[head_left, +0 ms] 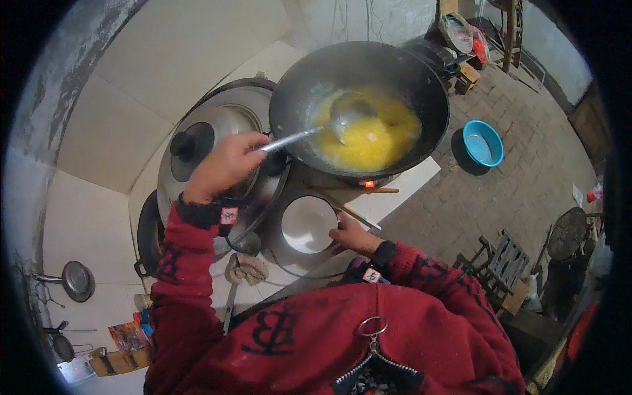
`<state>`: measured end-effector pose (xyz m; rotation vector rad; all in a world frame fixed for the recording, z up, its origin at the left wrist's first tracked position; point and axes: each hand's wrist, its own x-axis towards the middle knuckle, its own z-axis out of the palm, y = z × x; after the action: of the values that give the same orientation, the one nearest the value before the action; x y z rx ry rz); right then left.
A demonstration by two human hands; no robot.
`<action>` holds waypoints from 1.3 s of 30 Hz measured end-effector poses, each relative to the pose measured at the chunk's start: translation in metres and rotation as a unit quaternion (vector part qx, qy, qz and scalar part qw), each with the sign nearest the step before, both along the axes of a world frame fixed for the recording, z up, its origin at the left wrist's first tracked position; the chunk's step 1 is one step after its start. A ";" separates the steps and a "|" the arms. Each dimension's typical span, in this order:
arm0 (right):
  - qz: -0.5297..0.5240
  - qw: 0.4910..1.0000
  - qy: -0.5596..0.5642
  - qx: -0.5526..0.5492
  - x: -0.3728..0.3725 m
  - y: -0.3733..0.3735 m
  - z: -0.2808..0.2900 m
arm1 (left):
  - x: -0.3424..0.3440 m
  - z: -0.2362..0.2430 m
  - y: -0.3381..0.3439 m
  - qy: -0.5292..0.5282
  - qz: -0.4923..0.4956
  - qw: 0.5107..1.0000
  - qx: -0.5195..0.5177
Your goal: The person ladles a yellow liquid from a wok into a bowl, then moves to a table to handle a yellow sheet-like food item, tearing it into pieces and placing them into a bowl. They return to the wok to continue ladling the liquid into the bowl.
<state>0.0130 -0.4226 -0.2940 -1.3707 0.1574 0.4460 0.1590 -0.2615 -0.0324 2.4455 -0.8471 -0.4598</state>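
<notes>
My left hand is closed around the metal handle of a ladle. The ladle's round bowl sits in yellow liquid inside a large black wok. Below the wok, my right hand grips the right rim of a white bowl; only its shiny inside shows, with no food seen in it. Some of the right fingers are hidden behind the bowl's edge. A pair of chopsticks lies between the wok and the bowl.
A lidded metal pot stands left of the wok, under my left forearm. Near my body lie a crumpled cloth and a knife. A blue basin rests on the brick floor at right. Pans and utensils hang at the left wall.
</notes>
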 end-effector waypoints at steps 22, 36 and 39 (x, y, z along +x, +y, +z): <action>-0.196 0.954 0.060 0.220 -0.144 -0.114 0.046 | 0.018 -0.011 -0.017 -0.156 -0.001 0.987 0.035; -0.303 0.923 -0.012 0.237 -0.153 -0.136 0.071 | 0.001 -0.009 -0.051 0.153 -0.080 0.984 0.029; -0.317 0.918 -0.035 0.237 -0.152 -0.142 0.077 | 0.009 -0.005 -0.062 0.156 -0.106 0.979 0.072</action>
<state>-0.1391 -0.5645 -0.2175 -0.7894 0.3927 -0.1137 0.1684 -0.3235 -0.0376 2.3303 -0.9687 -0.9858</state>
